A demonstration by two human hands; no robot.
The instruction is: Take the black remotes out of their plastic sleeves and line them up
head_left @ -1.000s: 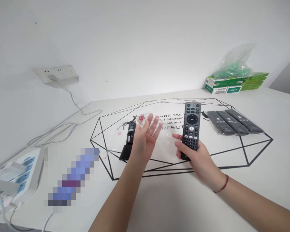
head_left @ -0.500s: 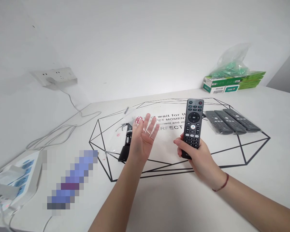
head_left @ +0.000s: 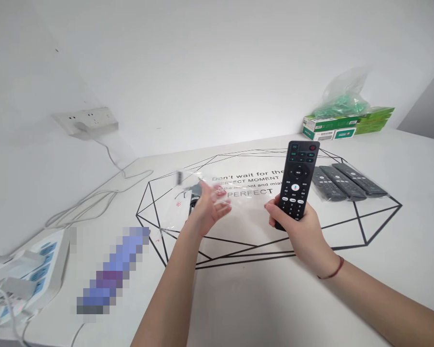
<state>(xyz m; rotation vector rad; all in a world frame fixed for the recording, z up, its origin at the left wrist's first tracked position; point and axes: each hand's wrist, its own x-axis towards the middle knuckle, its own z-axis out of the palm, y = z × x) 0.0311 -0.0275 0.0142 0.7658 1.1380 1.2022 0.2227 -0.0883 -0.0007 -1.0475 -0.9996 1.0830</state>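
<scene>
My right hand (head_left: 304,231) holds a black remote control (head_left: 298,180) upright by its lower end, buttons facing me. My left hand (head_left: 210,209) is over the left part of the printed mat, fingers apart and partly blurred. Thin clear plastic (head_left: 238,193) with red print lies around and behind its fingers; contact with it is hard to tell. A dark object with a battery in it (head_left: 193,201) is mostly hidden behind my left hand and wrist. To the right, several wrapped remotes (head_left: 358,180) lie side by side on the table.
Green and white boxes (head_left: 331,126) with a plastic bag (head_left: 345,99) on top stand at the back right. A power strip (head_left: 45,274), cables (head_left: 94,197) and a pixelated blue object (head_left: 117,265) are at left. A socket (head_left: 88,121) is on the wall.
The remote in my right hand has shifted right and tilted. My left hand has turned and moved slightly, covering more of the dark object, and the clear plastic has shifted.
</scene>
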